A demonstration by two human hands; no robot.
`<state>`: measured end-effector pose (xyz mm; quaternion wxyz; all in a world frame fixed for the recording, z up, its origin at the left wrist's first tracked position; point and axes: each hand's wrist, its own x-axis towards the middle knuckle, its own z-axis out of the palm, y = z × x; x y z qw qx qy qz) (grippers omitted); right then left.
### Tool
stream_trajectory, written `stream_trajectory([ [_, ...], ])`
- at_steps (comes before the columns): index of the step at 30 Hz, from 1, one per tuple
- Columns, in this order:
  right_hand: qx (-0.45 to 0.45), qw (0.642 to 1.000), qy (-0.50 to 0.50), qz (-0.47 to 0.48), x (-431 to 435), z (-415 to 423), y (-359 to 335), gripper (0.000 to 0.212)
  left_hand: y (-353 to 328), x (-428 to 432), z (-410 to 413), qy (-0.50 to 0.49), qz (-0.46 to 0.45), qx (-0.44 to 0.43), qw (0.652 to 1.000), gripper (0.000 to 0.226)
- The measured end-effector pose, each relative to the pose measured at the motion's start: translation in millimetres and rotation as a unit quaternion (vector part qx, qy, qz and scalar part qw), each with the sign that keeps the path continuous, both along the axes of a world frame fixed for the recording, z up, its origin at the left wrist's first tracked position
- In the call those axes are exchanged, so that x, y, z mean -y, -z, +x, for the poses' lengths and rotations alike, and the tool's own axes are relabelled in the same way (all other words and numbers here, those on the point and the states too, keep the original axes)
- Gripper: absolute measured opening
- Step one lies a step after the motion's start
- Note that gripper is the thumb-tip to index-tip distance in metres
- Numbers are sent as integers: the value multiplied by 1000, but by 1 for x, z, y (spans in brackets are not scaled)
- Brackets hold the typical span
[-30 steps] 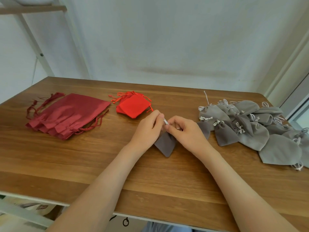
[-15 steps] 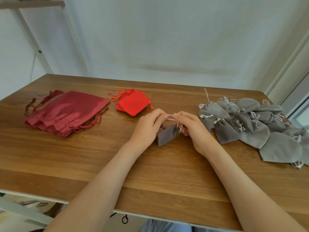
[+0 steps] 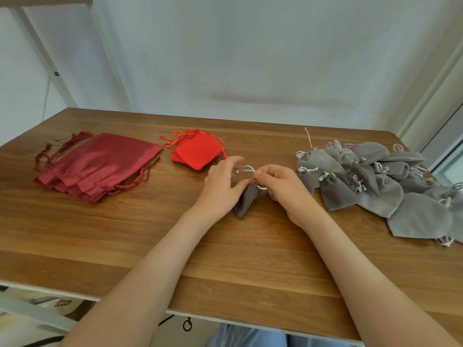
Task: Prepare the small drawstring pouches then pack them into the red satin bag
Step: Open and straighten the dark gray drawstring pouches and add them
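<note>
A small grey drawstring pouch [image 3: 246, 200] hangs between my hands just above the table's middle. My left hand [image 3: 223, 186] pinches its white cord [image 3: 246, 168] and my right hand [image 3: 283, 189] pinches the cord at the pouch's neck. A stack of dark red satin bags [image 3: 97, 165] lies flat at the left. Small bright red pouches [image 3: 196, 152] are piled behind my left hand. A heap of several grey pouches [image 3: 375, 181] covers the right side.
The wooden table [image 3: 125, 241] has its front edge close to me and a wall behind it. A white shelf frame [image 3: 47, 61] stands at the back left. A window frame [image 3: 446, 136] borders the right.
The grey pouch has turned from lying slanted to hanging more upright. My hands have drawn the white cord out into a loop between them.
</note>
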<state>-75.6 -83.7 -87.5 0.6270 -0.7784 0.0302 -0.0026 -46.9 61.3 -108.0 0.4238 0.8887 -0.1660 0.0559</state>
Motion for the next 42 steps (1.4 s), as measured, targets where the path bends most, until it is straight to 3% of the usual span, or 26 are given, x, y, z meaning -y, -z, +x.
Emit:
stream_trajectory([
  [3,-1,1000,-9,-3,0,-1,0,14,1,2,-5,-24,67,122,990,42],
  [5,-1,1000,-14,-1,-1,0,2,13,3,2,-8,-37,108,216,970,28],
  [7,2,1000,-12,4,-1,0,2,11,5,3,-8,-46,130,255,957,16],
  [11,15,1000,-15,22,-2,-2,-1,9,1,4,-9,-48,93,196,975,9],
  [16,23,996,-48,70,4,-4,-2,13,-3,4,-8,-34,10,131,991,24],
  [18,16,996,-51,72,5,-4,-2,14,-3,3,-8,-53,-20,158,986,32],
  [20,17,996,-57,69,4,-4,-2,15,0,1,-7,-73,17,208,975,36],
  [24,26,995,-64,66,3,-5,-3,15,3,1,-4,-59,65,235,968,12],
  [26,26,995,-64,77,4,-5,-3,15,2,1,-4,-34,55,200,978,13],
  [28,22,992,-67,104,5,-4,-1,17,-4,2,-7,10,-57,68,996,8],
  [30,13,989,-61,135,6,-3,0,16,-8,4,-11,35,-164,-31,985,6],
  [36,-35,953,-84,288,4,-2,3,17,-14,5,-15,83,-311,-128,938,20],
  [42,-48,946,-71,313,-1,-2,4,11,-15,7,-15,75,-300,-156,938,24],
])
